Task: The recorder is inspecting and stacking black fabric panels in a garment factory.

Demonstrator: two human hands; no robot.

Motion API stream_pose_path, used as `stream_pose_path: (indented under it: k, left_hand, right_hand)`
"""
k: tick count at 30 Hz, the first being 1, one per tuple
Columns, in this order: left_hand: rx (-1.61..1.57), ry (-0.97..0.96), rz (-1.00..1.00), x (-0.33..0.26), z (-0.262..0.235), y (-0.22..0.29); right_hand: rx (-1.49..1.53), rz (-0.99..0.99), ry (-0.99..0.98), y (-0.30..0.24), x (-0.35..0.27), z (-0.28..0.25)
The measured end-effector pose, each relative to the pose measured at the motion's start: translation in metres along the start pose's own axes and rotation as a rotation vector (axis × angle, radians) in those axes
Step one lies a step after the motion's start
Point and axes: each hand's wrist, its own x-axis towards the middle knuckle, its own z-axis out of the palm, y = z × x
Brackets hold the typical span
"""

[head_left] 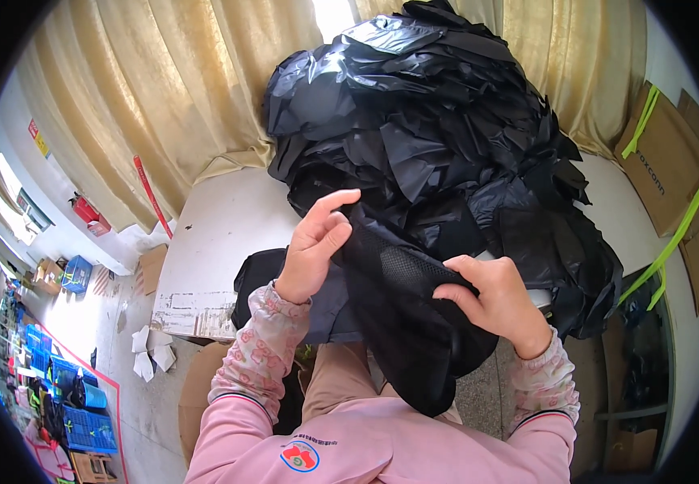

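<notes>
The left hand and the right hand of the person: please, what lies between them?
In the head view, a black fabric piece with a mesh panel lies between the left hand and the right hand.

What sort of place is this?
Probably a workshop or small factory: a big black heap sits on a white table, blue crates are at the left, and flat cardboard stands at the right.

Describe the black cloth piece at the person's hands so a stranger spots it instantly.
Find the big heap of black pieces on the white table. Nearer the pink shirt, the black cloth piece hangs between the left hand and right hand. Unlike the mostly glossy heap, it shows a dotted, mesh-like patch.
</notes>
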Motion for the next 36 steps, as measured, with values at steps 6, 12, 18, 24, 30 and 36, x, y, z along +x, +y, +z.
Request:
stream_pose_path:
  k: [6,12,18,24,30,36]
  left_hand:
    - [0.342,-0.014,-0.122,-0.003,-0.062,-0.048]
    - [0.177,-0.86,-0.634,-0.112,-0.052,-0.138]
    - [-0.227,-0.094,-0.722,-0.139,0.003,-0.181]
    - [-0.99,0.143,-0.518,-0.088,-0.005,-0.151]
    - [-0.83,0.03,-0.288,-0.091,-0.059,-0.196]
    - [-1.246,-0.007,-0.468,-0.076,0.011,-0.141]
  right_hand:
    - [0.099,0.159,0.269,-0.004,0.021,-0.035]
    - [0.282,0.268,0.5,0.018,0.041,-0.06]
    - [0.523,0.284,0.607,0.003,0.054,-0.045]
    - [0.762,0.341,0.495,0.008,0.043,-0.039]
    - [0.908,0.347,0.404,0.015,0.047,-0.022]
    - [0.884,0.406,0.257,0.034,0.043,0.037]
